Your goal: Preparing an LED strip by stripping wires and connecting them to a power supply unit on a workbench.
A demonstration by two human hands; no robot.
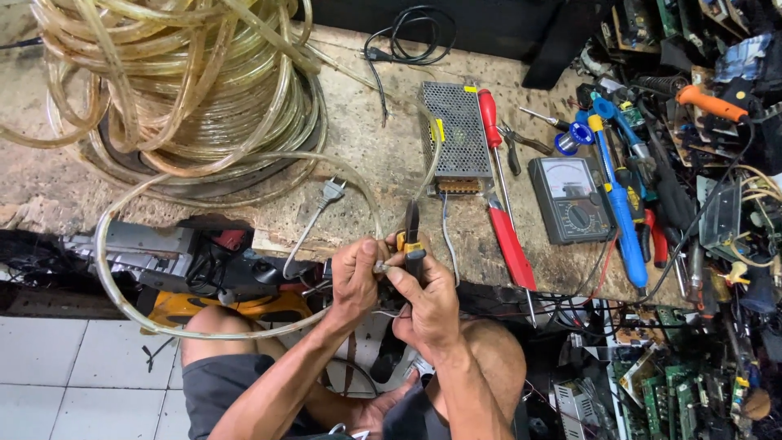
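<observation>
Tube end (380, 266) pinched in left hand (355, 277); right hand (425, 295) grips pliers (413, 236).

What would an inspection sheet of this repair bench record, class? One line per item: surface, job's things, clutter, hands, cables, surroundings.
Surface: worn wooden bench, scuffed.
Job's things: clear tube end; pliers.
Clutter: metal mesh box, red screwdriver, analogue meter, blue soldering iron.
Hands: left hand pinches the tube end; right hand holds the pliers.
Cables: coiled clear tubing, grey plug lead, black lead.
Surroundings: circuit boards, white floor tiles.
</observation>
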